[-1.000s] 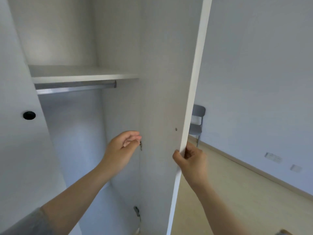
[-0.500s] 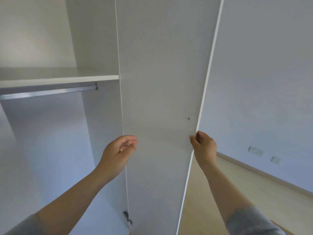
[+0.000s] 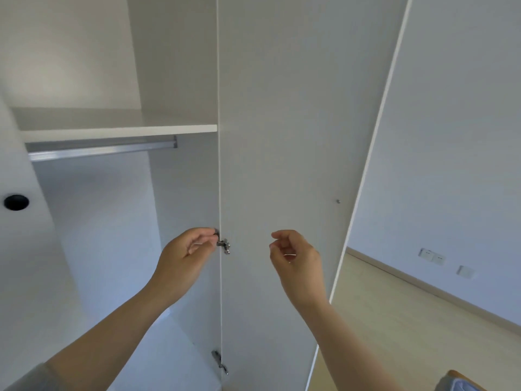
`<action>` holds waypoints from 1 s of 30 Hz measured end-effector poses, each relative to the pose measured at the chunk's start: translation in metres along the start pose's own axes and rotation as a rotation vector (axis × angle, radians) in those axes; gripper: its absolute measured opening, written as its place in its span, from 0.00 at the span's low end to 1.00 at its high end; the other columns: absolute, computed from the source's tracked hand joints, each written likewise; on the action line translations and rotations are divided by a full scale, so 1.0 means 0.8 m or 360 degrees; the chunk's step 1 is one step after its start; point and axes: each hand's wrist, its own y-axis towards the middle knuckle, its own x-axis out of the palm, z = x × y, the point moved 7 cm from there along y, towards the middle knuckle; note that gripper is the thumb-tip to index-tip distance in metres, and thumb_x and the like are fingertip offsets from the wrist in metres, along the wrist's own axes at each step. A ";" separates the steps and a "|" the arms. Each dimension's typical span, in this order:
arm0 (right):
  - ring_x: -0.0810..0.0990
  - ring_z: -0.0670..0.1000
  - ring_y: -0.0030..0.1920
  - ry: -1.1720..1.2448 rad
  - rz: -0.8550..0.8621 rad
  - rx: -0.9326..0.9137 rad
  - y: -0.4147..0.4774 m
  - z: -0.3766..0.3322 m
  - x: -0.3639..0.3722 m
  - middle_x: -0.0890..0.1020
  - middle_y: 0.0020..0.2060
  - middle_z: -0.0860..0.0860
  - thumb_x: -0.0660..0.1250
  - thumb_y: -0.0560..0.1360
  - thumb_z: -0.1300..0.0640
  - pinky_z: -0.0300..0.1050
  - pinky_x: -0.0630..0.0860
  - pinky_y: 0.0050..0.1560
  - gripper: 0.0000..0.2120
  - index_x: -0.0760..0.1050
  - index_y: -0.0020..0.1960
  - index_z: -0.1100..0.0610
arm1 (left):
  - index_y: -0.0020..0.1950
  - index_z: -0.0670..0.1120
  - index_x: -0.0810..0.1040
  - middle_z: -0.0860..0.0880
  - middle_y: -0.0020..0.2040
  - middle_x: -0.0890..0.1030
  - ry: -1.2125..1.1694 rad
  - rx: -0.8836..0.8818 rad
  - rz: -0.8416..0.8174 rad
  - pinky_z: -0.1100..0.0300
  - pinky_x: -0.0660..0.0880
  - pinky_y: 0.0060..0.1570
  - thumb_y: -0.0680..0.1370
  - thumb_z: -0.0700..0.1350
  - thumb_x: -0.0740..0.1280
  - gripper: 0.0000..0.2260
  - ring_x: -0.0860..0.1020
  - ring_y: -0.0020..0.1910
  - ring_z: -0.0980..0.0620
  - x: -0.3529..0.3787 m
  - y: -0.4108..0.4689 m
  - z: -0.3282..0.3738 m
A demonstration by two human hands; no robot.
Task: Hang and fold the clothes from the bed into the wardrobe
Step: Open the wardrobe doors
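Observation:
The white wardrobe stands open in front of me. Its right door point(image 3: 282, 136) is swung wide, inner face towards me. Inside are a bare metal hanging rail point(image 3: 98, 150) under a shelf point(image 3: 118, 132); no clothes show in it. My left hand point(image 3: 183, 258) is raised at the door's hinged edge, fingertips pinched together right beside the middle hinge point(image 3: 224, 246). My right hand point(image 3: 296, 258) hovers in front of the door's inner face, fingers loosely curled, touching nothing.
The left door point(image 3: 16, 202) with a round black hole stands at the far left. A lower hinge point(image 3: 218, 359) sits near the door's foot. Right of the door are pale wood floor point(image 3: 394, 320), wall sockets point(image 3: 431, 256), and a wooden edge with grey-blue fabric point(image 3: 456, 383).
My right hand has let go of the door's free edge and drawn back left. The door has swung wider open. My left hand stays by the hinge.

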 end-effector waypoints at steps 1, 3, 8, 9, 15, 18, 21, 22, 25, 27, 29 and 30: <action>0.79 0.42 0.39 0.0021 -0.0013 0.0003 0.000 -0.004 0.011 0.81 0.38 0.43 0.65 0.76 0.61 0.30 0.73 0.38 0.09 0.79 0.50 0.48 | 0.53 0.55 0.80 0.57 0.52 0.83 0.0009 -0.0007 0.0032 0.48 0.74 0.62 0.79 0.42 0.64 0.09 0.80 0.55 0.53 -0.010 0.001 -0.002; 0.78 0.41 0.38 0.0058 -0.0096 -0.0006 -0.002 -0.014 0.047 0.81 0.37 0.43 0.65 0.76 0.61 0.29 0.72 0.37 0.09 0.79 0.49 0.48 | 0.53 0.55 0.80 0.57 0.52 0.83 0.0018 -0.0016 0.0131 0.48 0.74 0.61 0.79 0.42 0.64 0.09 0.80 0.55 0.52 -0.046 0.001 -0.009; 0.79 0.42 0.37 0.0097 -0.0332 -0.0021 -0.012 -0.032 0.135 0.83 0.39 0.45 0.65 0.76 0.62 0.30 0.73 0.38 0.09 0.80 0.50 0.51 | 0.53 0.54 0.79 0.57 0.52 0.83 0.0064 -0.0007 0.0381 0.54 0.76 0.56 0.79 0.43 0.64 0.08 0.80 0.53 0.54 -0.141 -0.003 -0.031; 0.79 0.42 0.38 0.0110 -0.0369 -0.0032 -0.014 -0.036 0.150 0.83 0.40 0.45 0.65 0.76 0.62 0.30 0.74 0.40 0.08 0.80 0.50 0.52 | 0.53 0.53 0.79 0.57 0.51 0.83 0.0080 0.0010 0.0446 0.58 0.76 0.53 0.79 0.42 0.64 0.08 0.80 0.52 0.54 -0.160 -0.005 -0.035; 0.79 0.42 0.38 0.0187 -0.0593 -0.0094 -0.024 -0.062 0.229 0.82 0.38 0.44 0.65 0.76 0.63 0.29 0.74 0.39 0.11 0.79 0.49 0.48 | 0.55 0.50 0.78 0.60 0.49 0.79 0.0372 0.0049 0.0864 0.80 0.67 0.37 0.79 0.41 0.64 0.08 0.76 0.42 0.71 -0.257 -0.018 -0.042; 0.78 0.41 0.37 0.0259 -0.0678 -0.0116 -0.024 -0.072 0.252 0.82 0.39 0.46 0.65 0.76 0.63 0.29 0.73 0.36 0.12 0.78 0.48 0.45 | 0.61 0.46 0.76 0.54 0.53 0.79 0.0488 -0.0063 0.0995 0.70 0.69 0.43 0.79 0.43 0.64 0.11 0.76 0.44 0.63 -0.287 -0.018 -0.047; 0.78 0.40 0.35 0.0320 -0.0762 -0.0150 -0.018 -0.074 0.271 0.83 0.38 0.45 0.65 0.75 0.63 0.28 0.71 0.33 0.13 0.78 0.48 0.45 | 0.65 0.44 0.73 0.49 0.59 0.77 0.0560 -0.0131 0.1141 0.60 0.69 0.49 0.78 0.43 0.64 0.15 0.75 0.48 0.54 -0.309 -0.017 -0.047; 0.78 0.40 0.35 0.0344 -0.0794 -0.0159 -0.015 -0.074 0.276 0.83 0.38 0.45 0.65 0.75 0.64 0.27 0.71 0.33 0.13 0.78 0.48 0.46 | 0.66 0.43 0.73 0.48 0.60 0.77 0.0581 -0.0134 0.1180 0.60 0.68 0.49 0.78 0.43 0.65 0.16 0.75 0.49 0.53 -0.313 -0.016 -0.045; 0.79 0.42 0.35 0.0418 -0.0888 -0.0193 0.003 -0.069 0.287 0.83 0.38 0.44 0.64 0.74 0.66 0.29 0.72 0.34 0.14 0.79 0.48 0.47 | 0.65 0.43 0.72 0.49 0.59 0.77 0.0664 -0.0121 0.1246 0.60 0.68 0.47 0.78 0.44 0.66 0.16 0.76 0.48 0.53 -0.317 -0.006 -0.037; 0.80 0.46 0.36 0.0459 -0.0926 -0.0206 0.018 -0.064 0.289 0.83 0.38 0.45 0.64 0.74 0.67 0.30 0.73 0.36 0.15 0.79 0.48 0.46 | 0.62 0.46 0.73 0.50 0.56 0.77 0.0682 -0.0106 0.1273 0.61 0.68 0.44 0.77 0.44 0.66 0.13 0.76 0.46 0.54 -0.316 0.005 -0.031; 0.80 0.50 0.37 0.0508 -0.0984 -0.0218 0.034 -0.059 0.292 0.83 0.37 0.45 0.63 0.74 0.67 0.33 0.74 0.36 0.15 0.79 0.48 0.47 | 0.57 0.48 0.74 0.51 0.50 0.78 0.0703 -0.0107 0.1316 0.63 0.69 0.39 0.77 0.44 0.66 0.09 0.77 0.44 0.54 -0.312 0.018 -0.025; 0.80 0.52 0.37 0.0528 -0.1021 -0.0239 0.043 -0.057 0.293 0.83 0.37 0.46 0.63 0.74 0.67 0.35 0.75 0.35 0.15 0.79 0.48 0.47 | 0.55 0.48 0.74 0.50 0.48 0.79 0.0739 -0.0108 0.1347 0.64 0.69 0.38 0.76 0.43 0.67 0.08 0.78 0.43 0.53 -0.308 0.024 -0.023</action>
